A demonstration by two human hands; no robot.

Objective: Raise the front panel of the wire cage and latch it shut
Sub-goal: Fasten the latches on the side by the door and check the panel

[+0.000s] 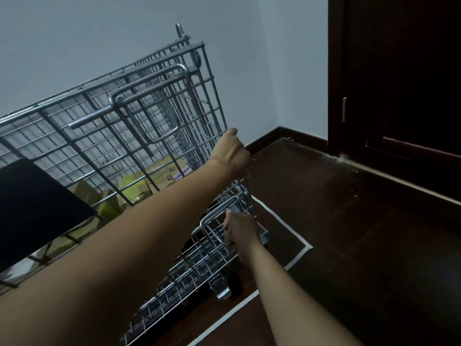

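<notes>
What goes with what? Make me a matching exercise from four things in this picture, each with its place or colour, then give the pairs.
Things:
1. left hand
2. right hand
3. tape line
4. door

Descriptions:
A. white, on the floor
B. dark, right of the wall
C. on the cage's upper corner edge
D. gripping a lower wire loop handle

Pairs: 1-C, 2-D, 3-A, 4-B

Dim, bluish light; soft focus; wide-angle edge bowing

A home room: dark wooden door [399, 83], skirting board [264, 139], wood floor [349, 233].
</notes>
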